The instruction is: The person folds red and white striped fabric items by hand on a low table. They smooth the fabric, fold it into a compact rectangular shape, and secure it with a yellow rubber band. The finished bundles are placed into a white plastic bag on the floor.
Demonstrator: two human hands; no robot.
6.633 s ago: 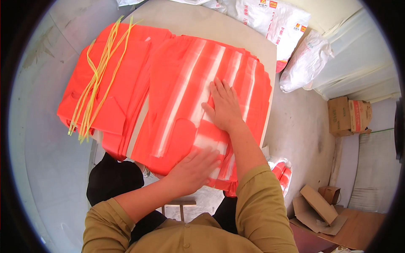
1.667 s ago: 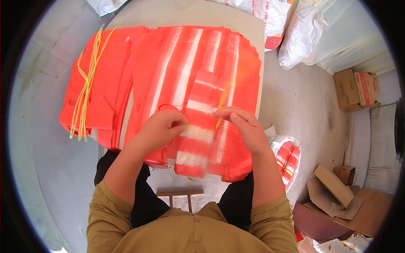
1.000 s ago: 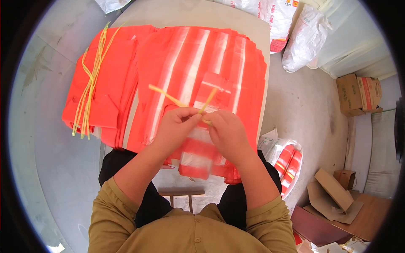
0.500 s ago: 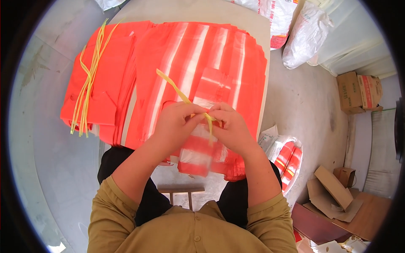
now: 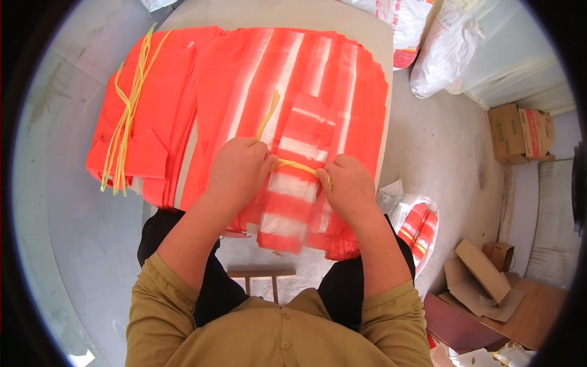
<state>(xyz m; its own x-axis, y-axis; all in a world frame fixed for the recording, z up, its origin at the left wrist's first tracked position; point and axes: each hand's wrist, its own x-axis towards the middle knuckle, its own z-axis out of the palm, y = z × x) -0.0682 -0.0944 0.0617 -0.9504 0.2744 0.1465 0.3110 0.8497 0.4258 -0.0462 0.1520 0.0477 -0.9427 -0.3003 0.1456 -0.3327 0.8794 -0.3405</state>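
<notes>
A narrow folded bundle of red-and-white striped plastic bags (image 5: 290,205) lies on a broad stack of similar bags (image 5: 254,79), its near end hanging past the table edge. Across the bundle runs a yellow tie strip (image 5: 296,164), pulled straight between my hands. My left hand (image 5: 239,166) grips it at the bundle's left side, with a loose tail standing up beyond the fingers. On the other side, my right hand (image 5: 350,186) pinches the strip near its short end. Whether the strip is knotted I cannot tell.
Several loose yellow strips (image 5: 129,116) lie on folded red bags (image 5: 168,79) at the left. Right of my knee, a clear sack (image 5: 430,223) holds tied bundles. White sacks (image 5: 444,49), a cardboard box (image 5: 510,134) and an opened carton (image 5: 483,275) stand farther right.
My hands have moved apart from close together over the bundle. The yellow strip between them is drawn out across it, and its loose tail has swung upright.
</notes>
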